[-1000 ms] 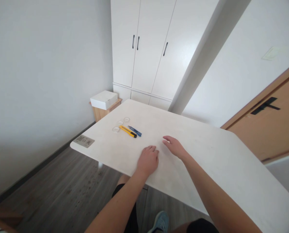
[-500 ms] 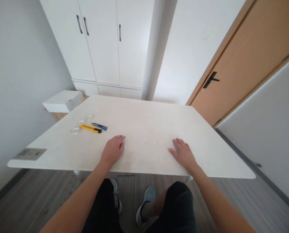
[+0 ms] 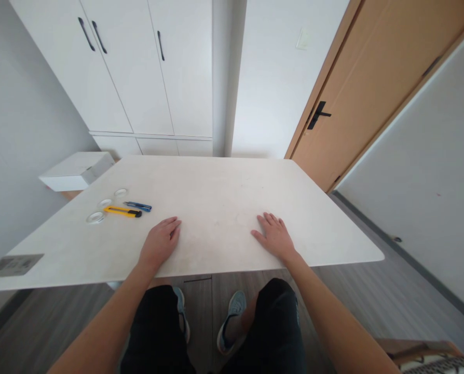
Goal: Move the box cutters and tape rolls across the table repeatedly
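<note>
My left hand point(image 3: 160, 243) lies flat on the white table point(image 3: 224, 182) near its front edge, fingers stretched out and holding nothing. My right hand point(image 3: 273, 236) rests flat on the table a little to the right, fingers spread, also holding nothing. To the left of my left hand lie a yellow utility knife point(image 3: 122, 211) and a smaller blue utility knife point(image 3: 137, 206). Three clear tape rolls sit beside them: one point(image 3: 95, 217) at the front left, one point(image 3: 104, 203) behind it and one point(image 3: 120, 192) farthest back.
A grey label point(image 3: 12, 264) is stuck near the table's front left corner. A white box point(image 3: 76, 171) sits on a low wooden stand left of the table. White cupboards point(image 3: 138, 67) stand behind, a wooden door point(image 3: 364, 88) at right. My legs and shoes point(image 3: 232, 317) show below.
The view has swung to the right, facing the table squarely. My two hands have moved apart and now lie flat, side by side, near the front edge.
</note>
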Motion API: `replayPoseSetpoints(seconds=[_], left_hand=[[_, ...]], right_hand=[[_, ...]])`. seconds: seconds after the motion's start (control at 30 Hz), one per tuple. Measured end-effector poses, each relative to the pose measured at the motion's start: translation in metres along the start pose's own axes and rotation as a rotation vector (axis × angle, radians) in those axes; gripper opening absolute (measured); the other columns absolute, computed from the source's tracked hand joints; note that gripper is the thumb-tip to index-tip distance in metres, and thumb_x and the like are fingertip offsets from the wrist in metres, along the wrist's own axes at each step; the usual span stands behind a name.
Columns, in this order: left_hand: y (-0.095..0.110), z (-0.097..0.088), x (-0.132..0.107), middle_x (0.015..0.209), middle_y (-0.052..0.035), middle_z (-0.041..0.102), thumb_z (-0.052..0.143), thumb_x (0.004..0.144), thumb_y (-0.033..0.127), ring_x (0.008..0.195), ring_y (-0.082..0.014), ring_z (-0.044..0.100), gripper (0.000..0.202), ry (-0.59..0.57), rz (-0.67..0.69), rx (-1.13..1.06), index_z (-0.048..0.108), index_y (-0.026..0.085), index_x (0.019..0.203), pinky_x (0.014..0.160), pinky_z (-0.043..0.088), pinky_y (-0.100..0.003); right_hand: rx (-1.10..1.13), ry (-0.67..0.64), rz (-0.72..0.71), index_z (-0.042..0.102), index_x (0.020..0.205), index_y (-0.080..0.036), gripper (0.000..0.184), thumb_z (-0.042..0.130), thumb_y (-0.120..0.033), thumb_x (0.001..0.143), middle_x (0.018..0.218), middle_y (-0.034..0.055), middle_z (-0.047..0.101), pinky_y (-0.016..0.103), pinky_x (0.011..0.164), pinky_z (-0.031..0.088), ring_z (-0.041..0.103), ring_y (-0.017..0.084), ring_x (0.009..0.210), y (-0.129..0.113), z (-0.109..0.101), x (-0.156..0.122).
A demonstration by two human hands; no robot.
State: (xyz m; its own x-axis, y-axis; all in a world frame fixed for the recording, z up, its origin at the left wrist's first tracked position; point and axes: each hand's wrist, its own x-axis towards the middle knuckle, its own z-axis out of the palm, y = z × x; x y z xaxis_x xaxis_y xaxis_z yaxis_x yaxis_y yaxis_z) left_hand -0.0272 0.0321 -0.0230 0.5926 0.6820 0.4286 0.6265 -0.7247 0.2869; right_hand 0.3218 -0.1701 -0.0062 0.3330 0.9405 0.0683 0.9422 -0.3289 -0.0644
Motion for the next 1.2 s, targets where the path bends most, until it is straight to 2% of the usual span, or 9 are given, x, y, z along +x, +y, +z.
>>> replayPoseSetpoints(seconds=[1.2], left_hand=[[0.0072,-0.0039,-0.0006,0.126,-0.0119,0.07,0.044,0.095,0.026,0.118,-0.0242,0.064,0.037,0.009,-0.033,0.015,0.073,0.016,0.116,0.11,0.048,-0.043]], right_hand=[[-0.027,0.035,-0.015,0.046,0.152,-0.016,0.071,0.033,-0.062,0.1,0.159,0.0163,0.039,0.052,0.119,0.023,0.032,0.032,0.147,0.0019,0.0029,0.0026]])
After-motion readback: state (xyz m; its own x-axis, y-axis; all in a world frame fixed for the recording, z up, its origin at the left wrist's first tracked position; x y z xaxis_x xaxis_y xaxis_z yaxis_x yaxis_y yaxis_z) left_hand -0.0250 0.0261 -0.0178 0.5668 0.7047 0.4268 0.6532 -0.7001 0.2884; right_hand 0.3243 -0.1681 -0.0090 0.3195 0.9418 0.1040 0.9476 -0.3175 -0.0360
